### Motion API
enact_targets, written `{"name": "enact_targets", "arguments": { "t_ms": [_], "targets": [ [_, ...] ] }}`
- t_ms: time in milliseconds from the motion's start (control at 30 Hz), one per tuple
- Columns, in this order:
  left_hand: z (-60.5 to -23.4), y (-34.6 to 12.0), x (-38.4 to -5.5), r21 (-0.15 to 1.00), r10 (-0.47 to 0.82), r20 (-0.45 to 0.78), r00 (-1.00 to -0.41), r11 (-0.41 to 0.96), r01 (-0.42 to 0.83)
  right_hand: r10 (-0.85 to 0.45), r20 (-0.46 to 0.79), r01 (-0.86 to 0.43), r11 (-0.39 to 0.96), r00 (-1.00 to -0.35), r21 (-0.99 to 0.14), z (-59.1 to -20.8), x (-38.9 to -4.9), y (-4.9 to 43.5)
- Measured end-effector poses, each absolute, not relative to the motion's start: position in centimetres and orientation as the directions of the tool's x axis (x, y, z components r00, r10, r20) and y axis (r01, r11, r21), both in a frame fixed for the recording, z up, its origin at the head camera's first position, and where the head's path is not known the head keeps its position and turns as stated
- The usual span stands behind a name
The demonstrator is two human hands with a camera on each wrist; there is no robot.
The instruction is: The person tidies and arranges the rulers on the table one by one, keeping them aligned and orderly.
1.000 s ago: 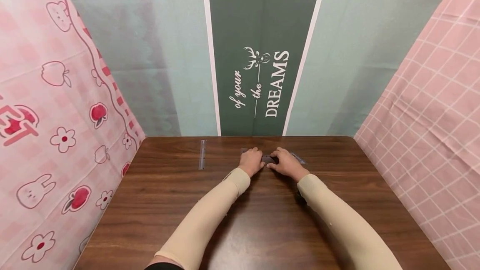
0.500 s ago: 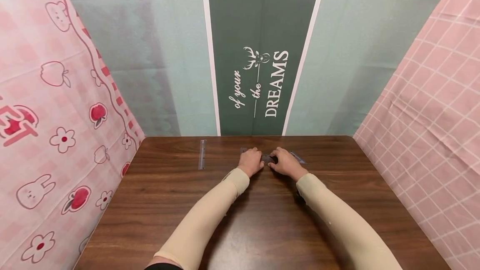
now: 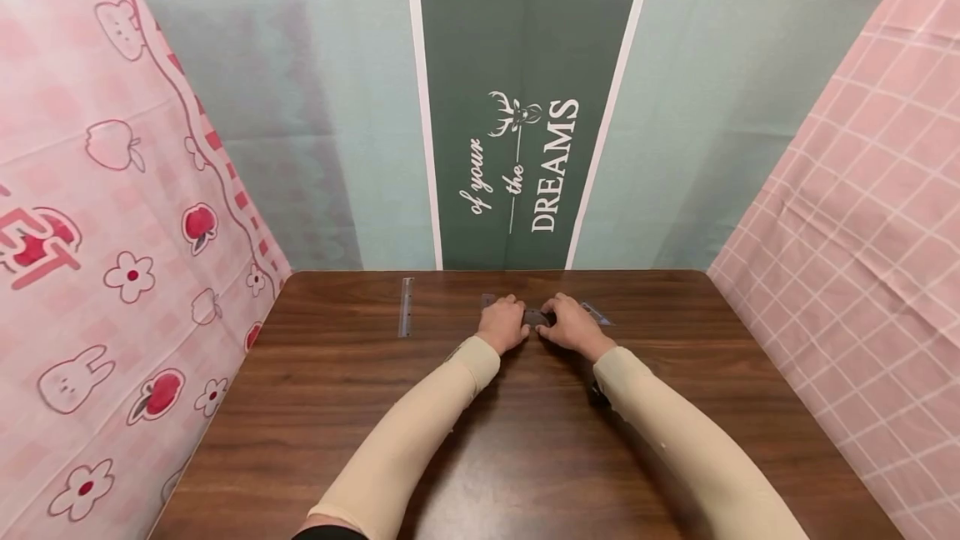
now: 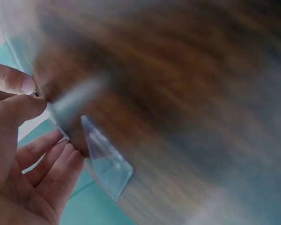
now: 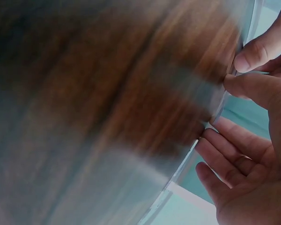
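My left hand (image 3: 502, 324) and right hand (image 3: 572, 327) meet near the table's far edge. Between them lies a small curved, see-through plastic piece that looks like a protractor (image 3: 536, 317). Thumb and fingers of each hand pinch one of its ends, low against the tabletop. Just behind the left hand shows part of a clear plastic piece (image 3: 488, 300), mostly hidden. Beyond the right hand lies a clear set square (image 3: 597, 313), partly covered. The left wrist view has a clear triangular set square (image 4: 110, 164) beside the fingers. Fingertips are blurred at their contact in both wrist views.
A clear straight ruler (image 3: 406, 307) lies to the left, pointing away from me. The brown wooden table (image 3: 495, 473) ends at a straight far edge. Fabric curtains stand close behind and on both sides, pink ones (image 3: 847, 215) left and right.
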State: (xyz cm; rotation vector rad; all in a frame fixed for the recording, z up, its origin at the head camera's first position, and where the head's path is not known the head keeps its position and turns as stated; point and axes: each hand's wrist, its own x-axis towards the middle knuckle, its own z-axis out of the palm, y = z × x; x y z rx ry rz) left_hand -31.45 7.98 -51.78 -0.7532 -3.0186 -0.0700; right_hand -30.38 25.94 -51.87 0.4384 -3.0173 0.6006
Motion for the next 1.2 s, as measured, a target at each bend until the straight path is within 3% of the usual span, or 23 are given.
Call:
{"name": "enact_targets", "arguments": {
  "t_ms": [467,733,1200],
  "targets": [
    [-51.1,6.7,-32.0,0.201,0.504,0.054,-0.862,0.84,0.504,-0.231,0.092,-0.248,0.878,-0.969,-0.41,-51.2,-30.2,25.4],
    [-51.0,5.2,-32.2,0.22,0.537,0.119,-0.835,0.806,0.55,-0.231,0.095,-0.249,0.87,-0.968,-0.425,-50.8,-29.7,25.1],
    [-50.4,1.9,-31.8,0.313,0.613,0.129,-0.779,0.721,0.619,-0.284,0.123,-0.308,0.834,-0.951,-0.459,-49.7,-28.0,23.8]
  ]
}}
